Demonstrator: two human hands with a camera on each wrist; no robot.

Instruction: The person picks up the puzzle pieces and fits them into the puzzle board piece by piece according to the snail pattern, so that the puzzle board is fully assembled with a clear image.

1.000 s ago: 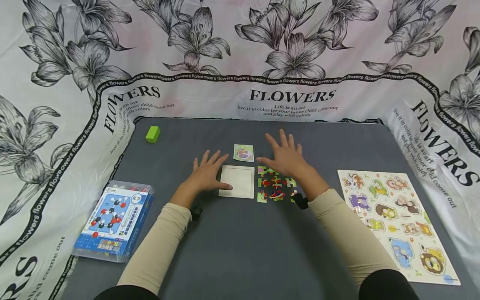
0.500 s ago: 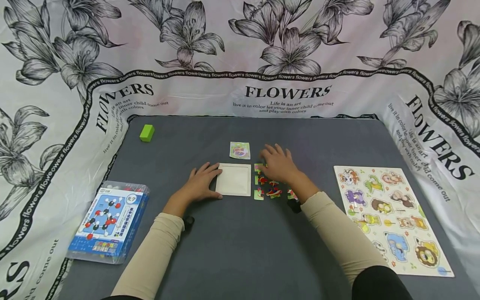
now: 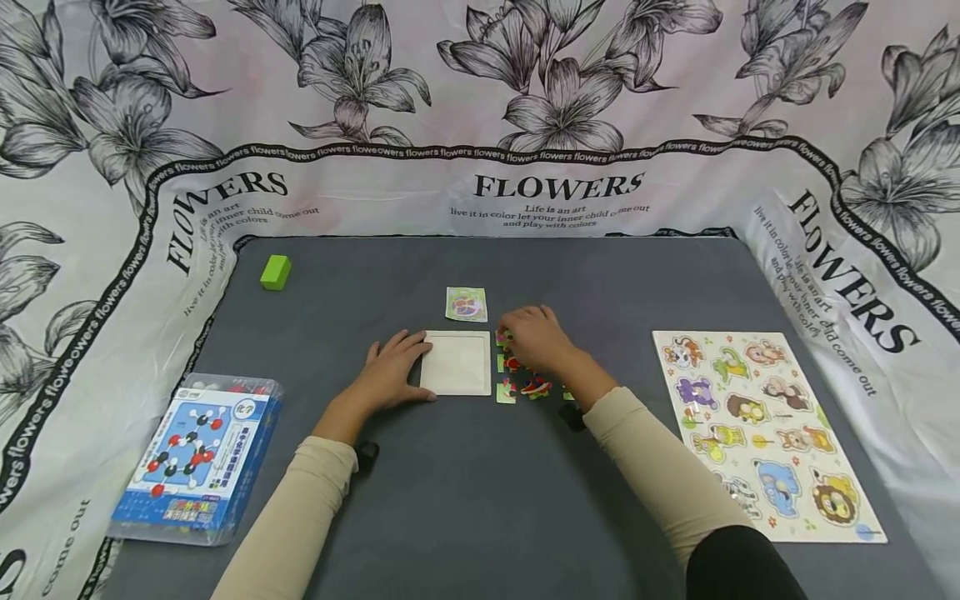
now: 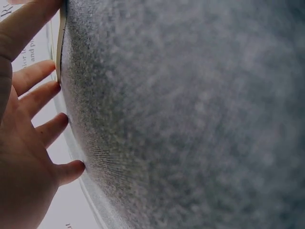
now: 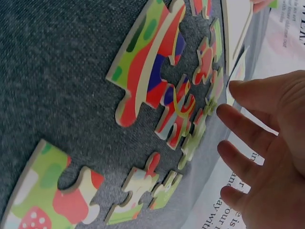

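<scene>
Puzzle pieces [image 5: 178,107] on table [image 3: 465,483], just right of white tray [image 3: 456,363]. Right hand [image 3: 536,337] over them, fingers bent; cannot tell if pinching one. Left hand [image 3: 390,375]: grip released, touching tray edge. Pieces likely light, stiff; pinch by side edges.

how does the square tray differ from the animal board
The square tray is plain off-white; the animal board carries colourful animal pictures. The tray is small, the board much larger. The left hand is at the tray's edge; no hand is at the board. Both lie flat on the grey tabletop.
</scene>
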